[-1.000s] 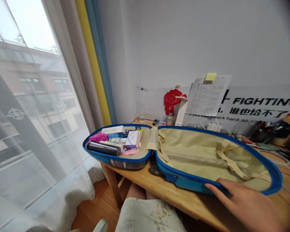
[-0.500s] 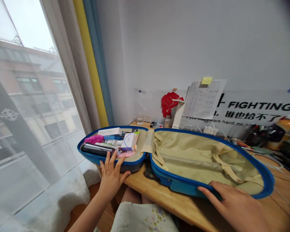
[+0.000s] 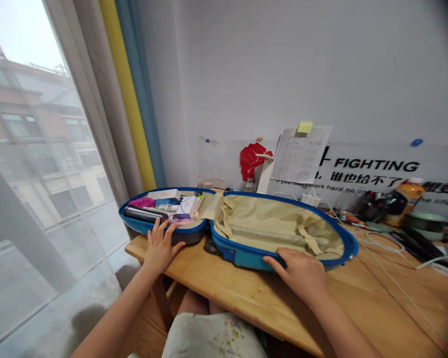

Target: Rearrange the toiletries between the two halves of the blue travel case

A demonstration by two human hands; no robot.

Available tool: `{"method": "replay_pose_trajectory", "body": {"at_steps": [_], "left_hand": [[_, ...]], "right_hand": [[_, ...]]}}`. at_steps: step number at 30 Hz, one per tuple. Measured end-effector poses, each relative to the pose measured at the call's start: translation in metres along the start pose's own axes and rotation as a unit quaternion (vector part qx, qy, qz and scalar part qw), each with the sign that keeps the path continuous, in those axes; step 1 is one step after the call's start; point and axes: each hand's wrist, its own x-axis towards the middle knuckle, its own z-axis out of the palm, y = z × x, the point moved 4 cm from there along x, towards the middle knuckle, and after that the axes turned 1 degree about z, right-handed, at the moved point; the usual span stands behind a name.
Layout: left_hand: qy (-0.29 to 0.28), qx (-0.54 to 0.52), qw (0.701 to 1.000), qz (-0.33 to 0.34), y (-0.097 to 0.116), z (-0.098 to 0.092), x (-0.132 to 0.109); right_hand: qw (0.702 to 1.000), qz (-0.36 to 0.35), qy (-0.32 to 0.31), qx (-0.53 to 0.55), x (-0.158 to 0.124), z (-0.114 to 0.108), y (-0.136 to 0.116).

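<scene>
suitcase (image 3: 246, 257): stiff shell, likely light, grip near rims | left hand (image 3: 159, 244) spread on rim | right hand (image 3: 302, 267) flat on rim

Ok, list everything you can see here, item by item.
table: one, wooden, foreground
suitcase: one, blue, open on the table
cylinder: one, black, suitcase's packed half
boxes: two, white, same half
paper sheet: one, white, on the wall
sticky note: one, yellow, atop the paper sheet
fist cutout: one, red, on the wall
bottle: one, orange, table's far right
left hand: one, bare, packed half's rim
right hand: one, bare, other half's rim
</scene>
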Motion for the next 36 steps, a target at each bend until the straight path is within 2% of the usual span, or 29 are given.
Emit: {"method": "replay_pose_trajectory", "body": {"at_steps": [3, 5, 8, 11, 13, 20, 23, 25, 27, 31, 36], "left_hand": [[-0.01, 0.002, 1.0, 0.002, 0.0, 0.0, 0.002], [-0.016, 0.009, 1.0, 0.001, -0.001, 0.0, 0.001], [-0.016, 0.015, 1.0, 0.003, -0.002, -0.001, 0.0], [-0.012, 0.016, 1.0, 0.014, -0.003, 0.0, -0.001], [-0.013, 0.017, 1.0, 0.016, -0.003, 0.001, 0.0], [-0.014, 0.014, 1.0, 0.009, -0.008, -0.011, 0.005], [-0.004, 0.007, 1.0, -0.004, -0.014, -0.023, 0.019], [-0.003, 0.004, 1.0, -0.02, -0.021, -0.03, 0.037], [-0.04, 0.021, 0.998, -0.052, -0.03, -0.032, 0.06], [-0.168, 0.08, 0.976, -0.115, -0.042, -0.02, 0.106], [-0.254, 0.112, 0.953, -0.125, -0.022, 0.012, 0.136]], "right_hand": [[0.999, -0.036, 0.002, 0.033, -0.002, 0.004, 0.005], [0.998, -0.048, 0.013, 0.037, -0.01, 0.007, 0.016], [1.0, -0.012, 0.028, -0.007, -0.028, 0.011, 0.048], [0.998, 0.04, 0.011, -0.041, -0.045, 0.016, 0.083], [0.998, 0.045, 0.007, -0.039, -0.052, 0.019, 0.098], [0.998, 0.038, 0.043, -0.005, -0.059, 0.025, 0.103], [0.998, 0.032, 0.051, 0.009, -0.06, 0.027, 0.104], [0.998, 0.038, 0.05, 0.017, -0.061, 0.028, 0.107], [0.998, 0.04, 0.05, 0.024, -0.061, 0.03, 0.109], [0.996, 0.035, 0.067, 0.038, -0.061, 0.029, 0.11], [0.996, 0.033, 0.069, 0.044, -0.061, 0.029, 0.108]]}}
